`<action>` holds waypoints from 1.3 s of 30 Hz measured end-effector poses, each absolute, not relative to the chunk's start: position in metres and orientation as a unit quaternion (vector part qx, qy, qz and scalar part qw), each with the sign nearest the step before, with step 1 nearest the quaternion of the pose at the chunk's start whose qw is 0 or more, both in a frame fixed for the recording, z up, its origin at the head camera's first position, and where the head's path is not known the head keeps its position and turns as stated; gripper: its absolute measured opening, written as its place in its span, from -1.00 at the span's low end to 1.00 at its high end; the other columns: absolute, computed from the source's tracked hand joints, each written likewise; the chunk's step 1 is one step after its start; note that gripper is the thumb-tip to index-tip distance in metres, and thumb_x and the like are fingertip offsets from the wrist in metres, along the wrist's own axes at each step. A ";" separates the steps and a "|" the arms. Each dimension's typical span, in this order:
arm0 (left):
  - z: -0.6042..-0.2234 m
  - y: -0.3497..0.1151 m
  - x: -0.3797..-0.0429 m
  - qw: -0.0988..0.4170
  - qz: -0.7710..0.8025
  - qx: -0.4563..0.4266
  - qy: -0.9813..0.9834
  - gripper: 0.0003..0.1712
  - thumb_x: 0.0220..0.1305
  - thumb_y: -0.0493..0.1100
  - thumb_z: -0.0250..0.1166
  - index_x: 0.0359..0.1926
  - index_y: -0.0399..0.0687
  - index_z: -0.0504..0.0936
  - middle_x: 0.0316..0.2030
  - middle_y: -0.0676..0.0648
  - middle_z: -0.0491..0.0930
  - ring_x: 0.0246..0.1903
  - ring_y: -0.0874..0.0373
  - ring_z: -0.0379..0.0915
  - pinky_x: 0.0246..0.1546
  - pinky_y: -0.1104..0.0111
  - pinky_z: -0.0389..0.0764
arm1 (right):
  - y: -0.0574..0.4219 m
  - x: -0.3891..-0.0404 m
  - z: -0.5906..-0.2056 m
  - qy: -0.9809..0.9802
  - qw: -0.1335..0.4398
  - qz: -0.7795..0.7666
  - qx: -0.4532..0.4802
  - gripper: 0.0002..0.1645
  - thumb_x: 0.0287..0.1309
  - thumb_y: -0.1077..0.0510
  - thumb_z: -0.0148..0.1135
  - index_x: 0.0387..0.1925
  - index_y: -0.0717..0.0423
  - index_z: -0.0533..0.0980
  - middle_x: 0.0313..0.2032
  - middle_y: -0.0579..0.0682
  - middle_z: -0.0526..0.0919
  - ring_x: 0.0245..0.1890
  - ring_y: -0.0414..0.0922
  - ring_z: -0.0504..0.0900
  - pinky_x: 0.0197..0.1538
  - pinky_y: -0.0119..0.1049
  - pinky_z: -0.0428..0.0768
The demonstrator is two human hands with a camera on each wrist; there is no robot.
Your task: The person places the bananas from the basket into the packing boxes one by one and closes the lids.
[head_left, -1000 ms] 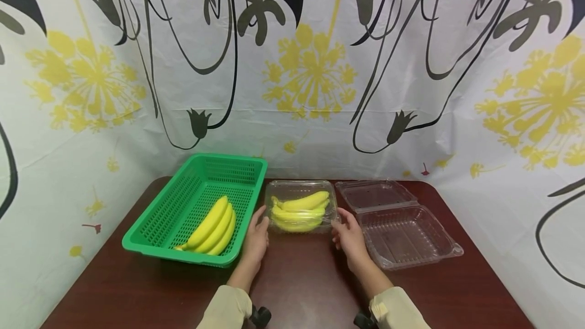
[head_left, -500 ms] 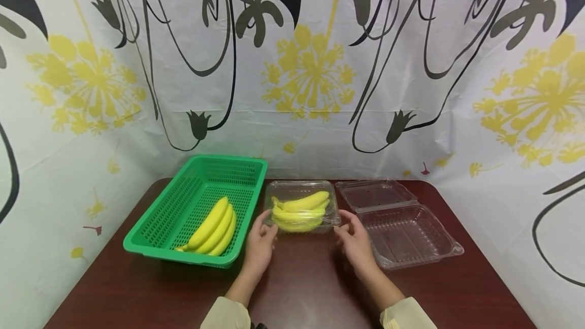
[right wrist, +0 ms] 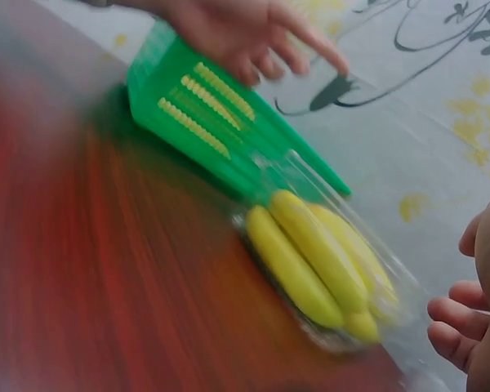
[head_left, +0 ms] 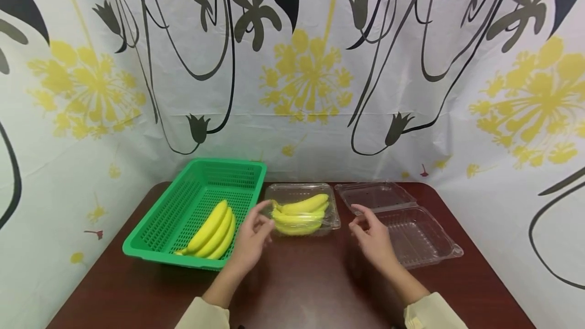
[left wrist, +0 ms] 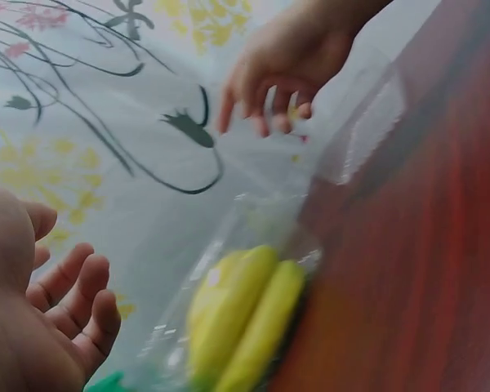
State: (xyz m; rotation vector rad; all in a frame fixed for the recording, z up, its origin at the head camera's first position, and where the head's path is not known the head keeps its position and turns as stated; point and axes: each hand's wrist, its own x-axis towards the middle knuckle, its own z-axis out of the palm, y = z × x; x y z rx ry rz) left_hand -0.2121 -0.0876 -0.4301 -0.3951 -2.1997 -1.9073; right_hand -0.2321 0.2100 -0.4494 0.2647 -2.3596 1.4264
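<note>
A closed clear plastic clamshell box [head_left: 299,189] with a bunch of bananas [head_left: 301,215] inside stands at the back middle of the table. My left hand [head_left: 251,235] is raised at its left front corner, fingers loosely bent and holding nothing; in the left wrist view the fingers [left wrist: 82,294] are apart from the box. To the right of the box, my right hand [head_left: 375,240] hovers with relaxed fingers, also holding nothing. It overlaps the second clear clamshell [head_left: 420,230], which lies with its lid [head_left: 375,194] folded back.
A green plastic basket [head_left: 157,255] stands at the left with another bunch of bananas [head_left: 212,232] in it. The dark red-brown table [head_left: 311,288] ends at a patterned cloth [head_left: 297,141] behind and on both sides.
Both hands have come off the banana box and moved apart, the left to the left and the right to the right. The box stays where it was.
</note>
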 end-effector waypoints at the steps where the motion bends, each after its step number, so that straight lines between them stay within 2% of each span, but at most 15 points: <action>1: -0.426 -0.093 -0.212 0.106 -0.645 -0.134 -0.745 -0.46 0.39 -0.23 0.17 0.36 -0.01 0.34 -0.36 -0.09 0.54 -0.52 -0.04 0.47 -0.48 0.18 0.59 | 0.215 -0.233 -0.448 -0.843 0.193 0.493 0.099 -0.50 0.20 0.39 0.20 0.17 0.07 0.47 -0.36 0.03 0.61 -0.48 -0.13 0.59 -0.50 -0.35 0.54; 7: -0.411 -0.130 -0.216 0.134 -0.624 -0.135 -0.758 -0.53 0.40 -0.24 0.18 0.31 0.00 0.41 -0.23 -0.21 0.53 -0.42 -0.14 0.51 -0.41 0.15 0.61 | 0.247 -0.236 -0.438 -0.879 0.235 0.393 0.135 -0.57 0.19 0.36 0.26 0.11 0.11 0.52 -0.33 -0.02 0.64 -0.38 -0.17 0.60 -0.35 -0.33 0.56; 10: -0.409 -0.147 -0.218 0.139 -0.601 -0.142 -0.774 -0.55 0.41 -0.20 0.18 0.29 0.02 0.43 -0.18 -0.25 0.53 -0.34 -0.12 0.52 -0.35 0.15 0.61 | 0.261 -0.237 -0.435 -0.891 0.236 0.361 0.141 -0.57 0.20 0.35 0.25 0.11 0.10 0.52 -0.30 -0.02 0.64 -0.37 -0.13 0.61 -0.35 -0.29 0.57; 16: -0.413 -0.174 -0.222 0.151 -0.542 -0.143 -0.814 -0.56 0.39 -0.19 0.21 0.26 0.02 0.46 -0.11 -0.20 0.54 -0.18 0.02 0.49 -0.18 0.24 0.54 | 0.282 -0.244 -0.434 -0.912 0.231 0.311 0.134 -0.57 0.21 0.33 0.24 0.13 0.12 0.50 -0.27 0.00 0.62 -0.33 -0.08 0.61 -0.30 -0.14 0.57; 21: -0.415 -0.194 -0.226 0.156 -0.512 -0.141 -0.833 -0.56 0.36 -0.23 0.24 0.24 -0.07 0.48 -0.03 -0.26 0.51 -0.10 -0.03 0.47 -0.12 0.23 0.51 | 0.297 -0.251 -0.439 -0.929 0.228 0.257 0.134 -0.55 0.17 0.31 0.25 0.13 0.13 0.50 -0.26 0.01 0.58 -0.31 -0.06 0.56 -0.28 -0.06 0.52; 27: -0.416 -0.208 -0.230 0.140 -0.480 -0.132 -0.856 -0.51 0.35 -0.19 0.25 0.27 -0.10 0.44 0.13 -0.26 0.44 0.00 -0.14 0.46 -0.05 0.03 0.47 | 0.317 -0.258 -0.446 -0.941 0.215 0.227 0.131 -0.51 0.17 0.29 0.27 0.16 0.16 0.48 -0.13 0.13 0.58 -0.27 0.00 0.53 -0.26 0.01 0.49; 34: -0.421 -0.219 -0.240 0.110 -0.441 -0.129 -0.881 -0.46 0.32 -0.18 0.28 0.29 -0.15 0.42 0.21 -0.29 0.35 0.07 -0.24 0.40 -0.04 -0.06 0.49 | 0.339 -0.265 -0.446 -0.943 0.217 0.223 0.120 -0.51 0.19 0.29 0.24 0.17 0.22 0.45 -0.02 0.25 0.52 -0.15 0.14 0.50 -0.21 0.12 0.46; 39: -0.422 -0.227 -0.247 0.086 -0.408 -0.129 -0.900 -0.41 0.30 -0.14 0.32 0.31 -0.16 0.40 0.21 -0.33 0.34 0.07 -0.30 0.40 -0.09 -0.07 0.53 | 0.351 -0.272 -0.442 -0.945 0.209 0.230 0.100 -0.49 0.20 0.28 0.25 0.19 0.25 0.43 0.02 0.30 0.48 -0.26 0.11 0.47 -0.28 0.06 0.44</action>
